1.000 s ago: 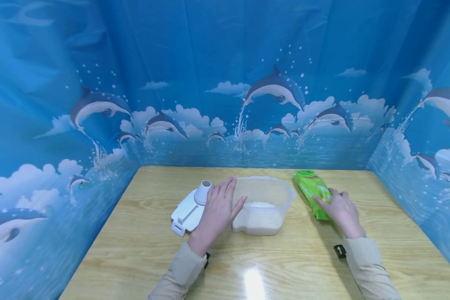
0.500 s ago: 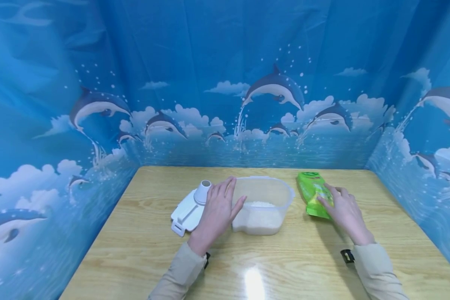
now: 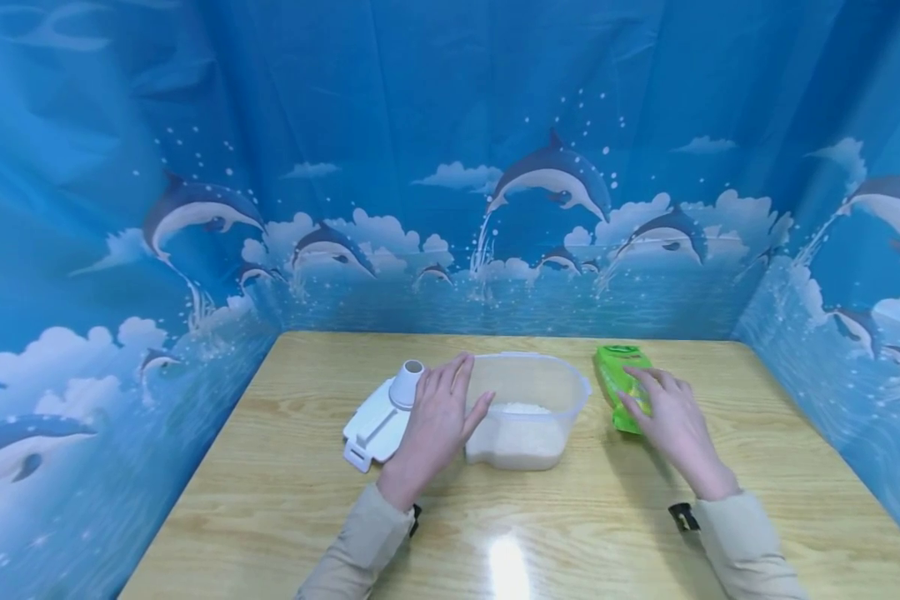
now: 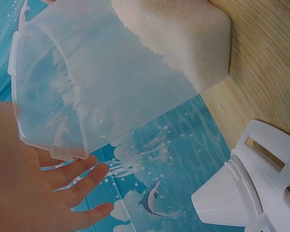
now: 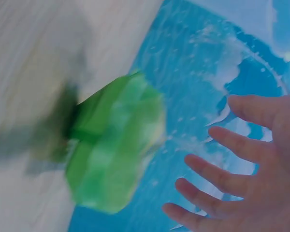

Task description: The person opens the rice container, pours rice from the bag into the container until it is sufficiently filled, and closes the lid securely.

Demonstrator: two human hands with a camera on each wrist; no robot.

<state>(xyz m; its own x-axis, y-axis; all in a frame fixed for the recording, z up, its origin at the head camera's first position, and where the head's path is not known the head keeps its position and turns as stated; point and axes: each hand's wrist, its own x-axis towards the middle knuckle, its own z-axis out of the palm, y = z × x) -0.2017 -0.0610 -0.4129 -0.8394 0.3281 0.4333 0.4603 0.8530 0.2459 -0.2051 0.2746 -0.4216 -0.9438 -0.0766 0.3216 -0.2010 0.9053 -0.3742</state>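
Observation:
A clear plastic container [image 3: 527,385] holding white rice [image 3: 521,410] stands mid-table. My left hand [image 3: 450,398] lies flat against its left wall with straight fingers; in the left wrist view the left hand [image 4: 43,183] is beside the container's rim [image 4: 48,140]. A green bag [image 3: 619,373] lies to the right of the container. My right hand [image 3: 656,404] is over the bag's near end. The blurred right wrist view shows the right hand [image 5: 232,164] with fingers spread, apart from the green bag [image 5: 111,150]; it holds nothing.
A white lid with a round spout [image 3: 381,417] lies left of my left hand, and also shows in the left wrist view as the white lid [image 4: 251,188]. The wooden table [image 3: 540,533] is walled by a blue dolphin-print cloth [image 3: 450,208] at the back and both sides.
My right hand slid forward and left along the green bag and spread its fingers. The bag's near end shifted and it looks shorter. My left hand and the container stayed put.

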